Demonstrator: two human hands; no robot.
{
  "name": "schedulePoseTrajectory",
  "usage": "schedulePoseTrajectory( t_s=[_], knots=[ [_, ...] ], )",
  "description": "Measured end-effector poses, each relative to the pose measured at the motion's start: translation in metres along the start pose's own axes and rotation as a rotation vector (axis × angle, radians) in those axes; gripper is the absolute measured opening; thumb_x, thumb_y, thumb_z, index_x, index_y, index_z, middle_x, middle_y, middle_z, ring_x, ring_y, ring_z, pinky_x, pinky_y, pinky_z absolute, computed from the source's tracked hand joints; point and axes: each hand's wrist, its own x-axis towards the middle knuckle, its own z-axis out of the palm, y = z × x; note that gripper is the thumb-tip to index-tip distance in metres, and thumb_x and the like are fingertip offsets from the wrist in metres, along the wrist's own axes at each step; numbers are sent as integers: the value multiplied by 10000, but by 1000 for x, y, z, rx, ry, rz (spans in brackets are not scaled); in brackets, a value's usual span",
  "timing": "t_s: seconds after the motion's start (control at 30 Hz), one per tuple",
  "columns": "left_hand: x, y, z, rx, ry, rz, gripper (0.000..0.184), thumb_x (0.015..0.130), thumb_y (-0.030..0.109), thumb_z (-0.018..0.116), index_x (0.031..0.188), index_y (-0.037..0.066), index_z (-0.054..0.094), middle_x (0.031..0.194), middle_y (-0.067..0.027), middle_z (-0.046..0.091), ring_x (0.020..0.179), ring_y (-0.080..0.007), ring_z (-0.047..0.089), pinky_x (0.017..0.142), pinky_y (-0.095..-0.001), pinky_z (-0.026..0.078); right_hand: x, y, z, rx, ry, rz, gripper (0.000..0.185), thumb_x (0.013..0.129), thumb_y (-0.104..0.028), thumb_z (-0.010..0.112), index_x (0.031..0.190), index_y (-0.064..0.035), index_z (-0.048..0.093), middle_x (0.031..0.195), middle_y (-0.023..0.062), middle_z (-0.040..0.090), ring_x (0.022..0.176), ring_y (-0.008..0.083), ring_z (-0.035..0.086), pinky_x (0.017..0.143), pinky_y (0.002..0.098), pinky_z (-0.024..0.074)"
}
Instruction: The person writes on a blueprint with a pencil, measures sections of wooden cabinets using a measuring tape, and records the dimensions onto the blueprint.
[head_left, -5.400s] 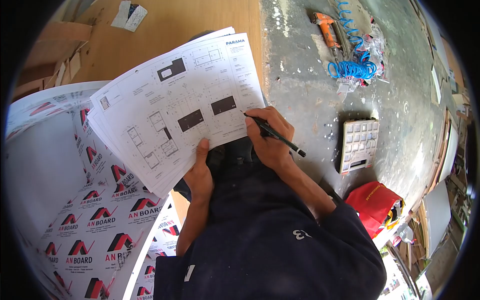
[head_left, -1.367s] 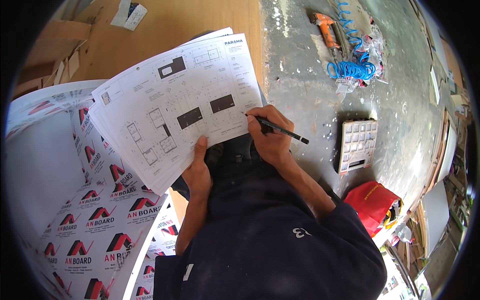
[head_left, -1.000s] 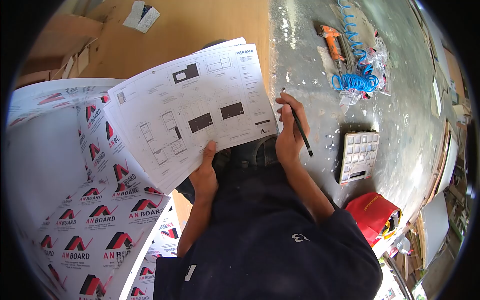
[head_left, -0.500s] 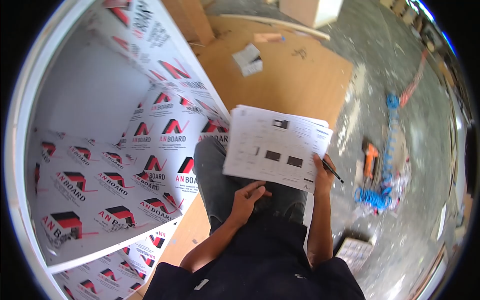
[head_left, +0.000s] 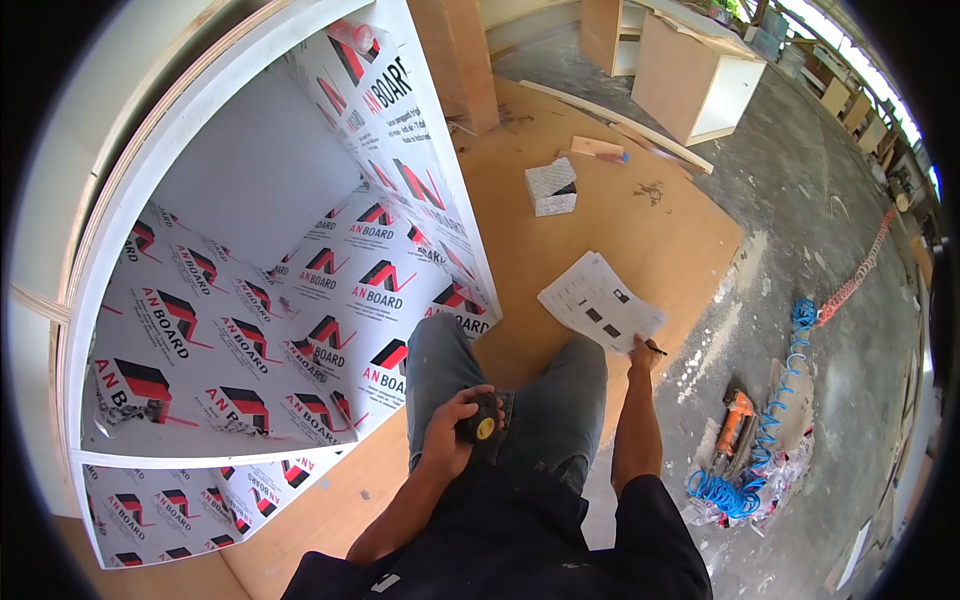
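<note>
My left hand (head_left: pixel 452 428) is wrapped round a black tape measure (head_left: pixel 480 418) with a yellow disc, above my lap. My right hand (head_left: pixel 643 352), arm stretched forward, grips the near right corner of the printed drawing sheets (head_left: pixel 600 303). A dark pencil (head_left: pixel 655 347) sticks out to the right from the same hand. The sheets lie low over the brown board (head_left: pixel 510 255) beyond my knees; whether they touch it I cannot tell.
A large cabinet (head_left: pixel 270 452) lined with printed film stands at the left. On the board are a small box (head_left: pixel 551 188) and a wood block (head_left: pixel 597 149). An orange nail gun (head_left: pixel 734 420) and blue coiled hose (head_left: pixel 722 494) lie on the floor at right. Another cabinet (head_left: pixel 680 80) stands at the back.
The view has tilted up and shifted left. My left hand let go of the sheets and now holds the tape measure. My right hand took the sheets and moved them forward, away from my body.
</note>
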Motion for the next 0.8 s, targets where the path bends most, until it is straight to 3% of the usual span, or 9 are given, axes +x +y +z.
schedulePoseTrajectory(
  t_s=[0.03, 0.1, 0.2, 0.3, 0.37, 0.5, 0.57, 0.7, 0.8],
  knots=[
    [1, 4, 3, -17, -10, 56, 400, 937, 146, 515, 1286, -48, 533, 1136, -171, 619, 1033, -269, 630, 913, -378, 530, -2, -2, 1, 4, -6, 2, 205, 948, -169, 665, 1078, -10, 672, 991, 115, 706, 890, 272, 668, 797, 408, 549],
    [3, 12, 9, -27, -20, 112, 396, 944, 120, 520, 1304, -46, 524, 1141, -164, 617, 1042, -267, 626, 928, -378, 522, -32, -22, 0, -604, 298, -236, 285, 978, -226, 587, 1101, 18, 669, 1045, 194, 688, 913, 341, 659, 768, 460, 537],
    [10, 21, 20, -2, -18, 170, 397, 960, 69, 563, 1338, -43, 515, 1151, -149, 618, 1065, -249, 618, 943, -364, 507, -72, -45, 6, -400, 494, -455, 392, 1018, -322, 512, 1125, 23, 663, 1045, 246, 672, 897, 409, 640, 778, 478, 526],
    [22, 25, 34, 83, -10, 261, 436, 956, 50, 618, 1367, -38, 504, 1170, -125, 618, 1090, -226, 608, 966, -338, 483, -171, -98, 28, 351, -29, -579, 460, 1078, -359, 417, 1204, 26, 637, 1048, 120, 671, 888, 184, 615, 837, 372, 489],
    [32, 25, 43, 121, -50, 301, 479, 943, 49, 657, 1387, -34, 497, 1183, -100, 619, 1105, -185, 593, 977, -308, 459, -244, -121, 34, 347, -400, -565, 403, 1060, -316, 448, 1201, 9, 640, 1053, 122, 676, 958, 214, 616, 887, 367, 479],
    [39, 30, 72, 225, -95, 354, 397, 951, 52, 659, 1322, -24, 541, 1176, -83, 615, 1113, -147, 575, 979, -284, 449, -343, -165, 34, 220, -782, -1020, 497, 885, -297, 642, 1262, 21, 582, 1177, 209, 605, 1039, 322, 599, 940, 407, 469],
    [43, 34, 80, 397, -70, 532, 284, 961, 63, 658, 1222, -2, 567, 1115, -59, 625, 1046, -118, 584, 929, -261, 467, -357, -167, 45, 232, -693, -1040, 530, 886, -328, 621, 1269, 35, 571, 1180, 210, 595, 1040, 311, 599, 934, 400, 466],
    [36, 80, 91, 517, -82, 402, 219, 961, 73, 662, 1144, 18, 554, 1032, -45, 630, 956, -110, 593, 861, -253, 480, -364, -180, 62, 205, -461, -1245, 529, 892, -320, 630, 1290, 22, 562, 1194, 226, 584, 1020, 365, 589, 903, 436, 474],
    [24, 114, 115, 826, -218, 370, 190, 945, 33, 672, 1058, 40, 519, 1078, -48, 584, 1047, -126, 546, 944, -291, 440, -371, -198, 71, 284, -409, -1340, 477, 900, -296, 647, 1232, 39, 572, 1142, 236, 596, 1006, 367, 591, 876, 449, 475]
  ],
)
